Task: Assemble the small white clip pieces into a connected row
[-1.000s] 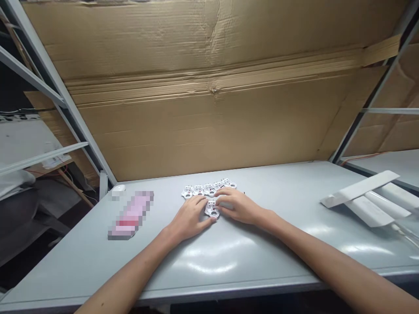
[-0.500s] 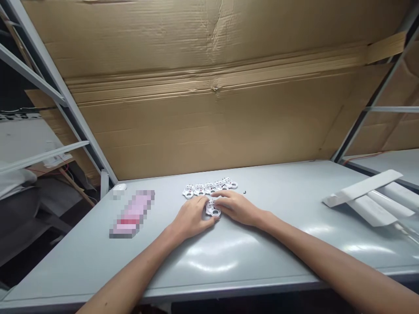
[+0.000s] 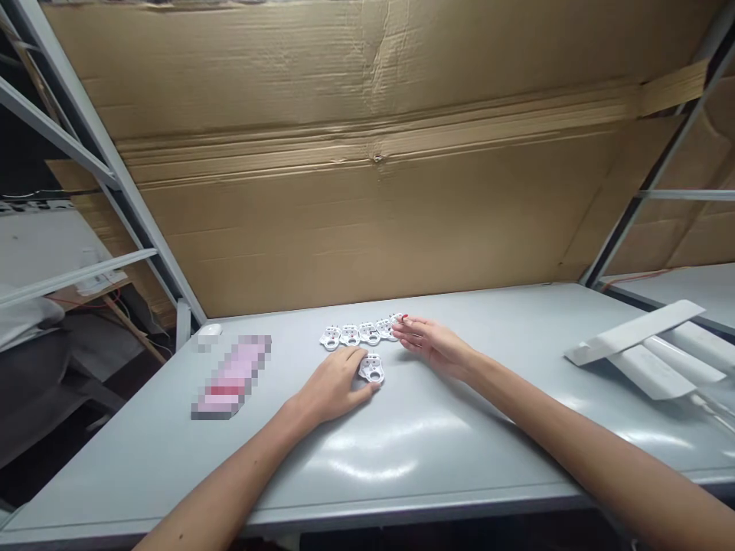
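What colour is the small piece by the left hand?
White piece, dark marks; head view.

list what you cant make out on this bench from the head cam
Head view:
The pink packet: blurred out, print unreadable.
The end white part of the row: partly covered by the right hand.
The red speck at those fingers: too small to identify.
The white part beside the left hand: markings too small to read.
The white sleeves: cut off by the right edge.

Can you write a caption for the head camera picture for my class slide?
Left hand beside a white part; right hand by a row of white parts.
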